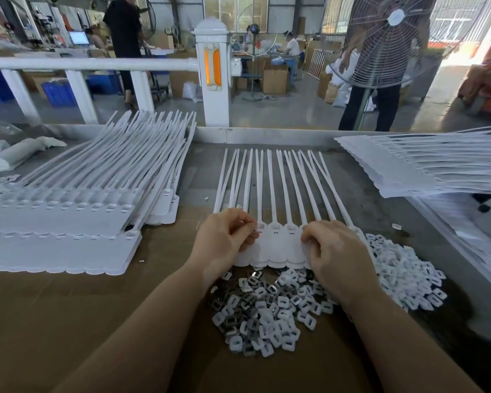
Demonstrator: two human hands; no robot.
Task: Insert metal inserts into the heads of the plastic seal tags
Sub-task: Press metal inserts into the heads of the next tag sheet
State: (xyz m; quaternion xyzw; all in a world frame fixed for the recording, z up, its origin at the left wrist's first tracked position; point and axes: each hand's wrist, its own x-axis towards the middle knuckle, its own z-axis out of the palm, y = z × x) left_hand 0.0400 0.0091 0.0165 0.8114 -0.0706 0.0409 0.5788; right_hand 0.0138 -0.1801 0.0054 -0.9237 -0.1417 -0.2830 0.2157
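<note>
White seal tags (275,245) lie half hidden under both hands' curled fingers (247,225); anything pinched is unclear.

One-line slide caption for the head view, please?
Both hands work on a strip of white seal tags, insert pile just below.

Both my arms reach forward from the bottom of the view, bare up to the elbows, and they come closer together toward the hands. My left hand (224,239) is palm down with the back of it facing me. Its fingers are curled in, and the thumb and first finger are pressed together in a small grip. My right hand (333,251) sits just beside it, a little apart. It is palm down too, with its fingers bent and the tips pointing down. Both wrists are low and nearly straight.
</note>
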